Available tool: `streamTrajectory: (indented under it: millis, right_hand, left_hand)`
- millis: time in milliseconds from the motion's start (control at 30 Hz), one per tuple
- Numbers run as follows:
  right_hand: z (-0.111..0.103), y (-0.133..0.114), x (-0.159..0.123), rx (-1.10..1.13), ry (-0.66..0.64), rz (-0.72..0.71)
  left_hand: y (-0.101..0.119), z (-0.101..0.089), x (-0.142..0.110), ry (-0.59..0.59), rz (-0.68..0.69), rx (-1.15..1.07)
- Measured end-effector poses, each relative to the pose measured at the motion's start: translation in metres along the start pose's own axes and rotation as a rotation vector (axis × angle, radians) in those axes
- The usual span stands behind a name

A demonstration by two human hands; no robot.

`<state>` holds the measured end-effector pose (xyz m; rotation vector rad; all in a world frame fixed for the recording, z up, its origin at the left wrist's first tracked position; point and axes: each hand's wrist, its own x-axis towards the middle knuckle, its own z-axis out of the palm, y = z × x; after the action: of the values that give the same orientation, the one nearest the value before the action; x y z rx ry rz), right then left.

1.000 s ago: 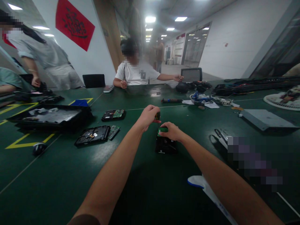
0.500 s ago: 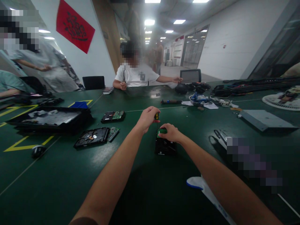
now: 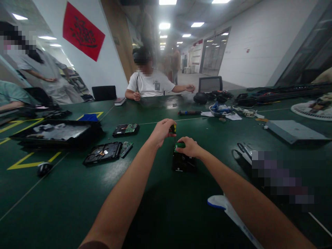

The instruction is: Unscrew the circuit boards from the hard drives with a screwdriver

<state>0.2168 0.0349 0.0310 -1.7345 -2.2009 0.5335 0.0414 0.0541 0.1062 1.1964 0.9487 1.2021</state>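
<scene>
A black hard drive [image 3: 183, 164] lies on the green table in front of me, with a green circuit board [image 3: 179, 145] at its far end. My left hand [image 3: 163, 132] is closed around the yellow and black handle of a screwdriver [image 3: 173, 129], held upright. Its thin shaft points down at the drive's far end; the tip is too small to make out. With curled fingers, my right hand [image 3: 192, 147] grips the drive at the circuit board and covers part of it.
To the left lie another hard drive [image 3: 125, 129], an opened black casing [image 3: 103, 153], a loose circuit board [image 3: 126, 148], a black tray [image 3: 55, 133] and a mouse [image 3: 44, 168]. A metal box [image 3: 295, 131] sits at right. A person [image 3: 150, 83] sits across the table.
Both hands stay nearly in place, the screwdriver still upright over the drive. The view has shifted slightly. The person across has moved an outstretched hand a little to the left.
</scene>
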Motion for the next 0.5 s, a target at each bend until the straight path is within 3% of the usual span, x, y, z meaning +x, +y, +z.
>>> streamTrajectory:
  millis: [233,367,500]
  right_hand:
    - [0.0018,0.0023,0.0016,-0.003,0.011,-0.004]
    - [0.001,0.0031,0.0018,-0.009,-0.005,-0.003]
    - [0.0007,0.0031,0.0024,-0.009,-0.011,-0.005]
  left_hand:
    - [-0.0038,0.0005,0.0037,-0.061,-0.153,-0.225]
    - [-0.0015,-0.0006,0.0027,-0.032,-0.046,-0.059]
    - [-0.0004,0.0022,-0.0007,-0.099,0.009,0.023]
